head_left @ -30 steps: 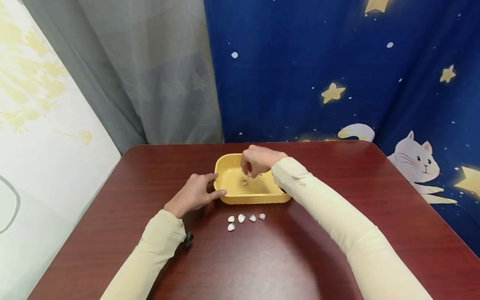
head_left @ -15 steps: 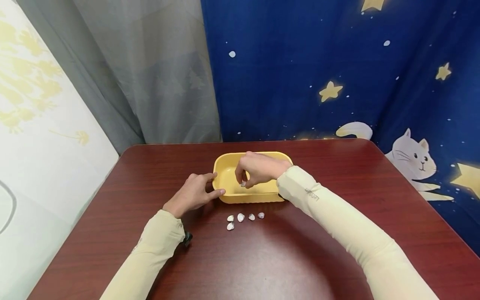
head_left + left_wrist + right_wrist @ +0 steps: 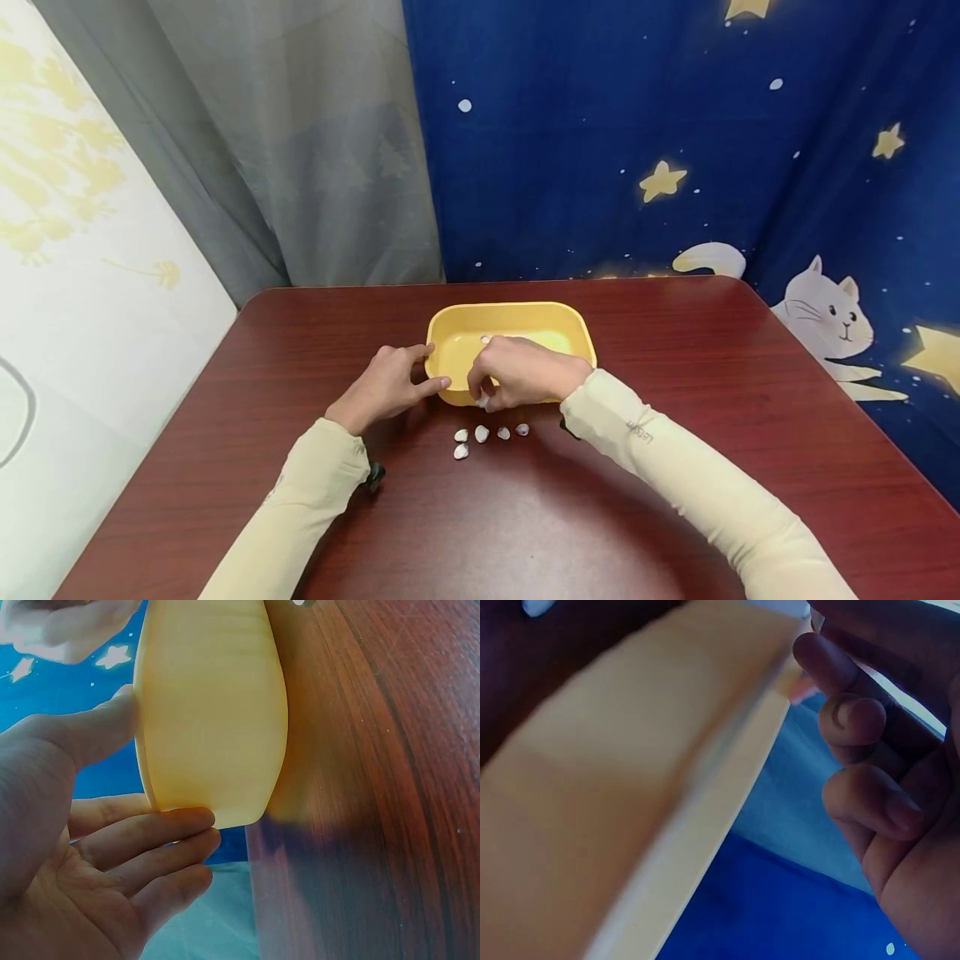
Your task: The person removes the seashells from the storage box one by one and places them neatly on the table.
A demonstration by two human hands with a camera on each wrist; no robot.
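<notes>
My left hand (image 3: 386,389) rests at the left end of a yellow plastic basin (image 3: 573,327). Its thumb touches the front rim, and its fairly straight fingers lie against the end wall, as the left wrist view shows. Over the front rim, my right hand (image 3: 525,372) pinches a small white seashell (image 3: 483,402) between thumb and fingertips. Only a sliver of that seashell (image 3: 817,619) shows in the right wrist view. One more seashell (image 3: 486,339) lies inside the basin; the right hand hides part of the inside.
Several white seashells (image 3: 482,433) lie on the dark red table (image 3: 675,333) just in front of the basin, most in a row, with one seashell (image 3: 461,451) below its left end. A blue curtain (image 3: 540,167) with stars hangs behind the table.
The right hand has taken a seashell from inside the basin and moved it toward me, over the front rim. The left hand and the seashells on the table have stayed put.
</notes>
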